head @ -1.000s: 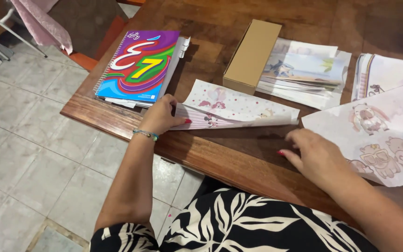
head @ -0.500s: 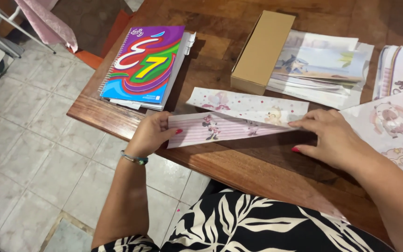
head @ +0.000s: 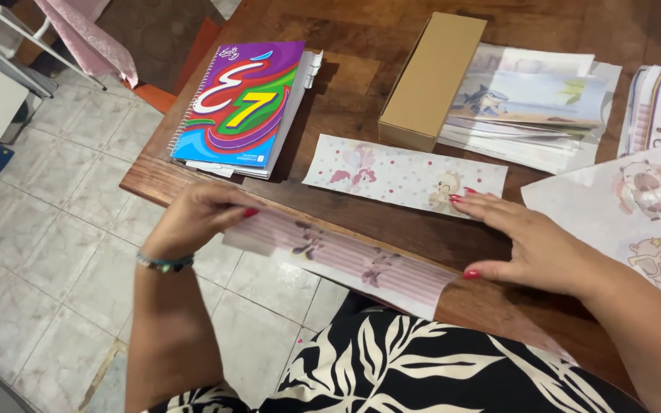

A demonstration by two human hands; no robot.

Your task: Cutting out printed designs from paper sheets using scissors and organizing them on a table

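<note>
Holding the pink striped paper strip (head: 346, 260) at the bench (head: 330, 115) edge, middle of the frame: left hand (head: 193, 218) pinches its left end, right hand (head: 533, 241) lies open and flat on its right end. Keep both ends level and pull it smooth. Above it sits a spotted strip (head: 403, 172).
</note>
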